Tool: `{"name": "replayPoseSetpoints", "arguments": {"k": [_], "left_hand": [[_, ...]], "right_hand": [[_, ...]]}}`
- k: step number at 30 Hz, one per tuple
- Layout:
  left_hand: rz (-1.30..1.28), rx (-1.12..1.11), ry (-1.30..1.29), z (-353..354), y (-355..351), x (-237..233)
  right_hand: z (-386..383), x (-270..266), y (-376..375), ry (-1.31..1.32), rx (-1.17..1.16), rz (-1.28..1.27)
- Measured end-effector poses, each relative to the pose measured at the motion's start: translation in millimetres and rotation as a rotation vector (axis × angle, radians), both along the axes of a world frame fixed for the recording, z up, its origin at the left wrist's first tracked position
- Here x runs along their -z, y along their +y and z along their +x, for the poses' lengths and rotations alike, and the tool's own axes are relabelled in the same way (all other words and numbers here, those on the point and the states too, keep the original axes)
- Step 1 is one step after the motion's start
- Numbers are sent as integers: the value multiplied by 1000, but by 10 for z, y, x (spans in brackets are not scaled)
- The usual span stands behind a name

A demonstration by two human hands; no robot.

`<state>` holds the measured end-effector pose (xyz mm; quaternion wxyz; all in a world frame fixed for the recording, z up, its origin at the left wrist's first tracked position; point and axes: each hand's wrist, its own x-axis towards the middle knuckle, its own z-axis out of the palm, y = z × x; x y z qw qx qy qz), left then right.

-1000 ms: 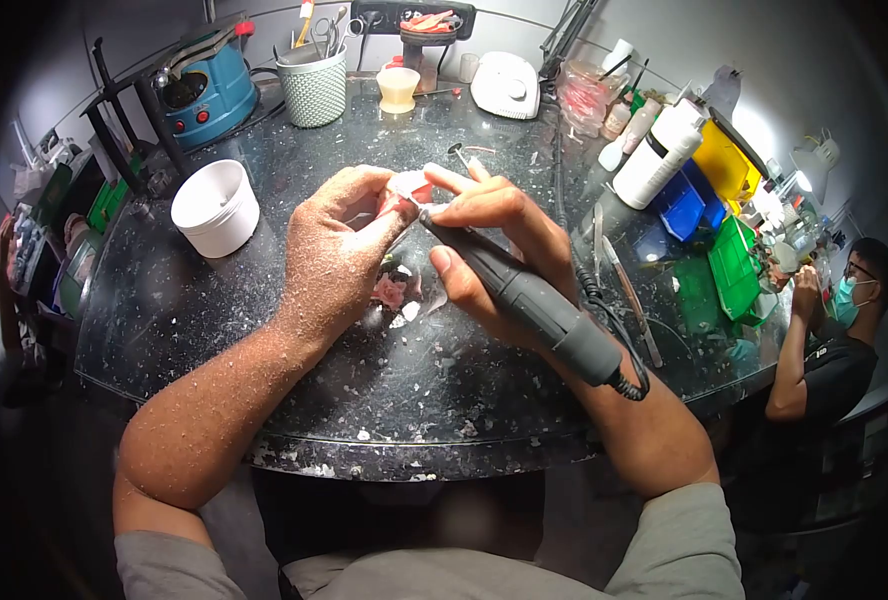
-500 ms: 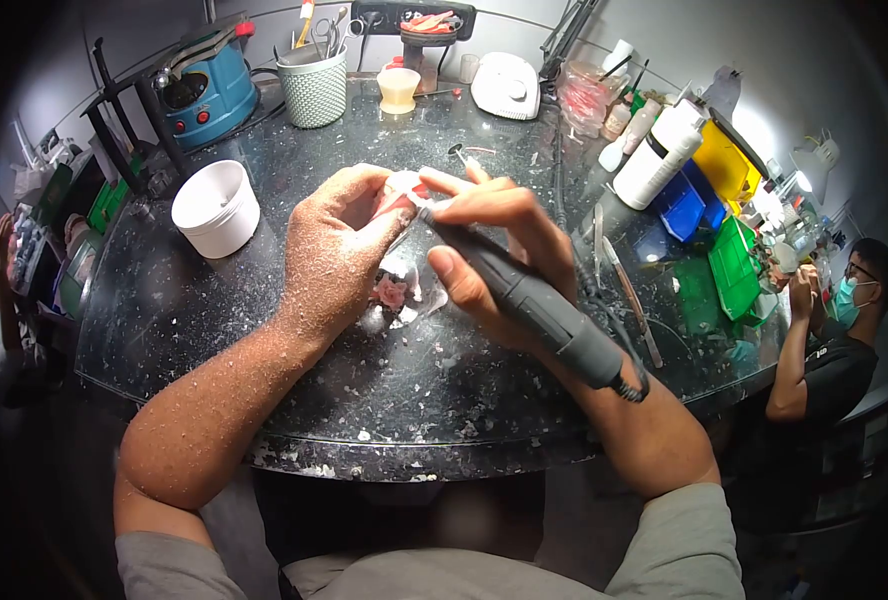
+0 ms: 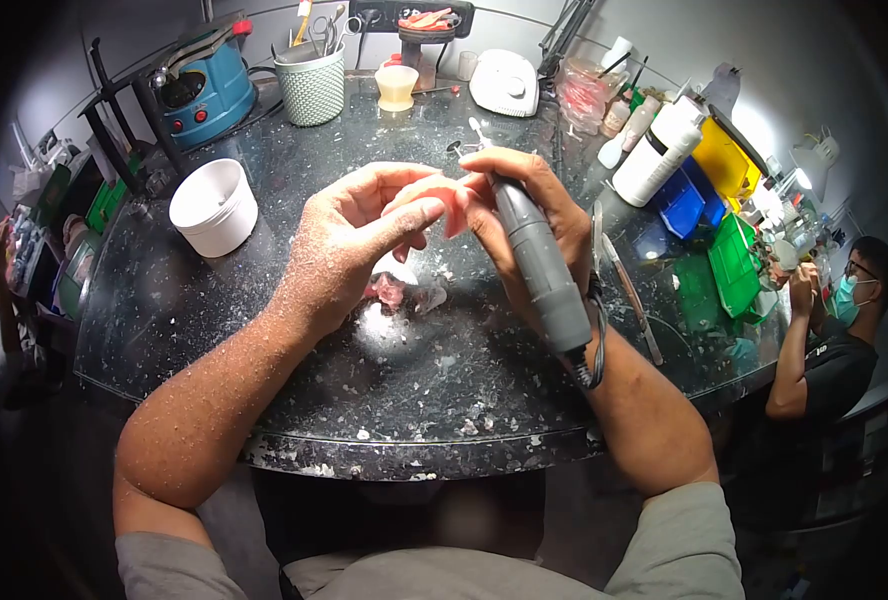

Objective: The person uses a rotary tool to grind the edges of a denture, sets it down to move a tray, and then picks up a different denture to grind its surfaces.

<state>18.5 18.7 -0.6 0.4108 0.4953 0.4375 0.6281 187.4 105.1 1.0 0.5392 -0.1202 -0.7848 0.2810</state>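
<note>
My left hand, dusted with pale shavings, pinches a small curved pink denture piece between thumb and fingers. Its far side is covered by fingers. My right hand is wrapped round a dark grey rotary handpiece, its body slanting back toward my wrist and its cord trailing from the rear. The right fingertips meet the pink piece too. Past them pokes the pale front end of a tool. Below the hands, on the dusty black table, lies a small pink and white lump.
A white tub stands left, near a blue machine and a tool cup. A yellowish cup sits at the back. To the right are a white bottle, colored bins, long tools and a masked person.
The handpiece has swung more upright, its front end turned away from the pink piece. My right fingertips have come to the piece, and the left fingers have stretched out along it.
</note>
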Motion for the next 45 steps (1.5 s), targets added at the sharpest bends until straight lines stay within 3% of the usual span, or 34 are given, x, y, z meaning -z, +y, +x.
{"name": "replayPoseSetpoints", "arguments": {"k": [5,9,13,20,45], "left_hand": [[-28,31,-73,-48,30,44],[-40,-138,-5,-17,11,19],[-35,-127,-47,-3,9,10],[-25,-142,-92,11,18,31],[-13,-166,-76,11,15,45]], "right_hand": [[8,-42,-29,-41,70,7],[31,-59,-37,-78,108,83],[-38,26,-120,51,-6,-162],[-21,1,-122,-35,32,-39],[-7,-34,-146,-71,-3,-70]]}}
